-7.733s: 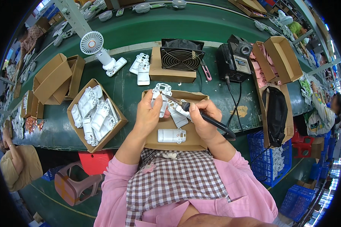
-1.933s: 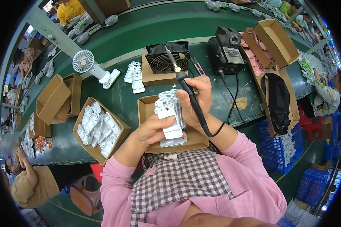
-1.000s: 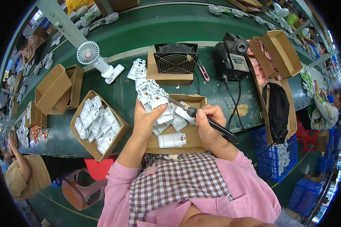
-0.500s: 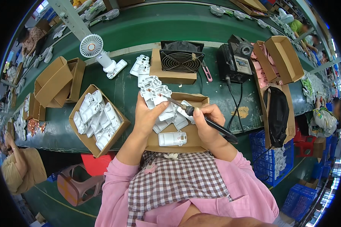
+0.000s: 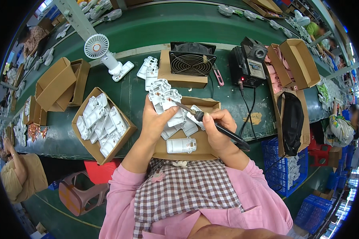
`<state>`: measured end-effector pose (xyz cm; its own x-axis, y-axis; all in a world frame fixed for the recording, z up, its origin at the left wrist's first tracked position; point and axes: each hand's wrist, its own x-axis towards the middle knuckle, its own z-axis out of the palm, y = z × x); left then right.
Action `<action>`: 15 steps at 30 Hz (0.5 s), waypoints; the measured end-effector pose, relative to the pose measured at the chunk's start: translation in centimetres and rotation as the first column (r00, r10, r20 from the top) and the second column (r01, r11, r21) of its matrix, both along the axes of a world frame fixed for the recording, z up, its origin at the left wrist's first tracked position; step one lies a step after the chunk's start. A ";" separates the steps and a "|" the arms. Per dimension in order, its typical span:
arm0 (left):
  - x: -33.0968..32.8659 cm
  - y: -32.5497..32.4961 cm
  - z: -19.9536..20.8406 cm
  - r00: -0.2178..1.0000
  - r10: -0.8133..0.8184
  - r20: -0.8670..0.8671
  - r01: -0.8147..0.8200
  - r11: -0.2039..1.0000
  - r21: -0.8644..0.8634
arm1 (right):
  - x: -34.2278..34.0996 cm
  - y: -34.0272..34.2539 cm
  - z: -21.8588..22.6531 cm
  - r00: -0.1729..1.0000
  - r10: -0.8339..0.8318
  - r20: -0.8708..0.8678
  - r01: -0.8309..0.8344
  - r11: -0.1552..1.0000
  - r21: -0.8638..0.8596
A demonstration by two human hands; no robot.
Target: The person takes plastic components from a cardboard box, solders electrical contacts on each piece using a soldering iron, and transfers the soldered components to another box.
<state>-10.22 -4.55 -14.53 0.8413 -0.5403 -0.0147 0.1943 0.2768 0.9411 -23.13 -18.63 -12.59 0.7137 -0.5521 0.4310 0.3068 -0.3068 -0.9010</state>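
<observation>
My left hand is closed around white plastic housings, which it holds up over a shallow cardboard box. Small copper-coloured pieces show in the housings. In my right hand is a soldering iron with a black handle, held like a pen. Its metal tip points left and meets, or nearly meets, the nearer housing; exact contact is too small to tell. More white housings lie in the box beneath, one of them flat near its front edge.
At left stands a cardboard box full of white housings. A white handheld fan, a black square fan on a carton and a black soldering station line the back. Pink-handled tweezers lie between. A black pouch rests at right.
A red light now glows on the soldering station. My hands, the housings and the iron have hardly moved.
</observation>
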 end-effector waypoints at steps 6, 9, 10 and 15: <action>-0.1 0.0 0.3 1.000 0.005 -0.012 -0.005 1.000 0.012 | 0.0 0.1 -0.2 0.999 -0.002 0.034 0.000 0.999 0.041; -0.2 0.0 0.3 1.000 0.004 0.013 -0.005 1.000 0.020 | -0.1 0.1 -0.1 0.998 0.006 0.055 -0.011 0.996 0.087; -0.2 0.0 0.3 1.000 0.005 0.013 -0.005 1.000 0.020 | -0.1 0.1 0.0 0.998 0.021 0.054 -0.026 0.995 0.092; -0.3 0.0 0.4 1.000 0.011 0.009 -0.012 0.999 0.035 | -0.1 0.1 -0.1 0.999 0.034 0.027 -0.035 0.997 0.063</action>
